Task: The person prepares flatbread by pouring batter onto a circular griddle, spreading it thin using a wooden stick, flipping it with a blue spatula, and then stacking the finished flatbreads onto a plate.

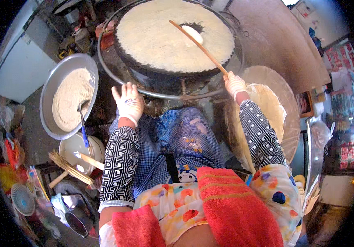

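Pale batter [152, 37] covers most of a large round griddle [144, 71] in a thin layer. My right hand [235, 84], in a thin glove, is closed around the near end of a long wooden spreader [201, 48] that slants across the griddle. Against the spreader lies a white lump of batter or dough [194, 34], beside a dark bare patch of griddle. My left hand [129, 101], also gloved, has its fingers spread next to the metal ring [160, 95] around the griddle. It holds nothing; whether it touches the ring I cannot tell.
At left, a metal basin [47, 111] holds beige batter and a blue-handled ladle [84, 128]. Below it stand a pale bucket [70, 148] and a straw brush [72, 168]. Thin flatbreads [269, 105] lie on a round board at right, under my forearm.
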Available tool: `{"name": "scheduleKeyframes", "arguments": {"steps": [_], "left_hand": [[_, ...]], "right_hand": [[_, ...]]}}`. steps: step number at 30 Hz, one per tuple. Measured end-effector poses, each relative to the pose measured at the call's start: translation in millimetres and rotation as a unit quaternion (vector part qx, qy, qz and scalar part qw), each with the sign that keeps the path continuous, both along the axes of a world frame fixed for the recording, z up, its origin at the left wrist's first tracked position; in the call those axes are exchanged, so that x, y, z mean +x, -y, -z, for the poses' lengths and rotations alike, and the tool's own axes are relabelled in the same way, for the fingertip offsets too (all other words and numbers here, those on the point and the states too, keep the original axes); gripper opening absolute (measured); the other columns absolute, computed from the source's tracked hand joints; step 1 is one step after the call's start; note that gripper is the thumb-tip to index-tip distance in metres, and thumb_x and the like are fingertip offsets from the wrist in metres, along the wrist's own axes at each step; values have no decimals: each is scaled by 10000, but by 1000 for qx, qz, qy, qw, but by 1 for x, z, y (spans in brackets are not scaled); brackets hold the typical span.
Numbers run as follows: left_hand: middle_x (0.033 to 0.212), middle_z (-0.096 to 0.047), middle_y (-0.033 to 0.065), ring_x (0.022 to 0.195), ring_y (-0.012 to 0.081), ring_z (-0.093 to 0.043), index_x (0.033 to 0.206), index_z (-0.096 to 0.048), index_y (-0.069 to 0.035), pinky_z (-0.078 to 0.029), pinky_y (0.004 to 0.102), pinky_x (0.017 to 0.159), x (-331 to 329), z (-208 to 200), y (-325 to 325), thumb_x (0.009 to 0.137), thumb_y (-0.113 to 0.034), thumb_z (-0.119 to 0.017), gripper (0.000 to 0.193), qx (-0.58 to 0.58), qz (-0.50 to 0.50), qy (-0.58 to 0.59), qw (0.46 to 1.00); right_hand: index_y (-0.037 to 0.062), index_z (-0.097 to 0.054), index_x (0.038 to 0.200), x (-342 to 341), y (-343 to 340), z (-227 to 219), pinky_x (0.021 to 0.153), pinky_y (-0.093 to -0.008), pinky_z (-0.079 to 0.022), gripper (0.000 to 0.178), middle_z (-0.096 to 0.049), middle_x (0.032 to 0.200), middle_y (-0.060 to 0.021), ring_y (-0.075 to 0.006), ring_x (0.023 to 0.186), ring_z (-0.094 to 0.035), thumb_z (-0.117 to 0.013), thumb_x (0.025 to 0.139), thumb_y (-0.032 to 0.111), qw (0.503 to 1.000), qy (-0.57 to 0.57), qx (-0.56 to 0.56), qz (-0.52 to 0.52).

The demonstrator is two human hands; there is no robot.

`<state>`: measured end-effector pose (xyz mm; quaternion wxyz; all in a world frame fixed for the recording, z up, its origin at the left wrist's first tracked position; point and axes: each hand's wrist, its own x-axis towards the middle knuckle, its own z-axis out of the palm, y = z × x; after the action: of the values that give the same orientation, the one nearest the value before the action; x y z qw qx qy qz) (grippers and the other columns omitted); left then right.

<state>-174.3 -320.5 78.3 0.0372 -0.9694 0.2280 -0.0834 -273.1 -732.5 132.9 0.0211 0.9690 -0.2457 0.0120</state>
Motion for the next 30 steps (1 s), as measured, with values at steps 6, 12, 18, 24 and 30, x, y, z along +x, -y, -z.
{"name": "scheduleKeyframes", "arguments": {"steps": [6, 12, 18, 24, 30], "left_hand": [[1352, -496, 153, 1286, 302, -423, 1242, -532, -50, -187, 602, 1098, -3, -28, -2, 801, -267, -614, 498, -62, 41, 37, 997], [1197, -542, 173, 1156, 349, -491, 1159, -533, -34, -262, 554, 1073, -56, 16, 107, 784, -245, -634, 441, -136, 267, -45, 953], [983, -600, 108, 1004, 332, -536, 1016, -565, -125, -301, 538, 1011, -39, 13, 105, 767, -260, -650, 295, -119, 237, -95, 960], [940, -624, 74, 990, 316, -552, 960, -601, -141, -319, 495, 996, -3, 17, 47, 690, -293, -736, 338, -84, 217, -49, 971], [864, -677, 101, 1028, 311, -573, 801, -711, -135, -289, 482, 1056, 49, 10, 12, 697, -220, -661, 143, 71, 121, -77, 987]], "right_hand": [[67, -567, 1023, -11, -31, 0, 766, -499, -498, 332, -664, 866, -237, -396, 845, -645, -453, 955, 372, 997, 22, 34, -66], [48, -594, 1045, -4, -13, -2, 799, -489, -495, 336, -673, 911, -226, -410, 877, -644, -449, 957, 339, 997, 22, 79, -11], [39, -588, 1033, -24, -1, 0, 802, -485, -503, 363, -672, 924, -237, -393, 906, -651, -449, 960, 366, 997, -34, 75, -9], [45, -554, 1063, -23, -6, -14, 780, -502, -485, 342, -666, 884, -231, -411, 876, -638, -458, 965, 358, 992, -23, 103, -63], [57, -582, 1014, -41, 54, -2, 738, -508, -477, 354, -659, 871, -232, -404, 850, -641, -464, 963, 387, 991, -61, 117, 7]]}}
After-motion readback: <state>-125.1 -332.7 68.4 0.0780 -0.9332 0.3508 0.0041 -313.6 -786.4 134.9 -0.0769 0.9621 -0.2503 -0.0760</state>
